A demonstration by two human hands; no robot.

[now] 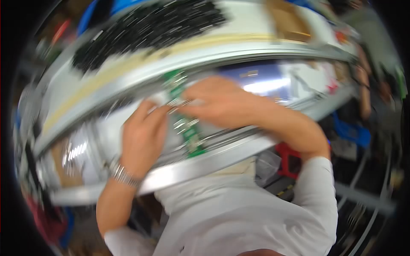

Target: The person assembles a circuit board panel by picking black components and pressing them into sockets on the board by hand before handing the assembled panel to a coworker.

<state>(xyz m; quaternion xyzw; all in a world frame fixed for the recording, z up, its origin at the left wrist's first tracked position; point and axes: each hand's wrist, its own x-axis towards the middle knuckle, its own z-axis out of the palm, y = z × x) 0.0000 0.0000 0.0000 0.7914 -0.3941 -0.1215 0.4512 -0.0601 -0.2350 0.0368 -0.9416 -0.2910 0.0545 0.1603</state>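
A long narrow green circuit board (194, 143) lies across the metal rails of the work line, with silvery parts along it. My left hand (144, 134), wearing a metal-band watch at the wrist, has thumb and index finger pinched at the board's left edge, near its middle. From the other side, my right hand (218, 101) reaches over the board with its fingers curled together, close to the left fingertips. Motion blur and the fingers themselves hide whatever small piece is between them.
Beyond the rail, a large heap of small black parts (149, 32) covers a white surface. A brown cardboard box (288, 23) stands farther right. On the line lie a shiny blue panel (256, 79) and, at left, a clear plastic-covered piece (77, 155). Another person's arm (364, 85) shows at right.
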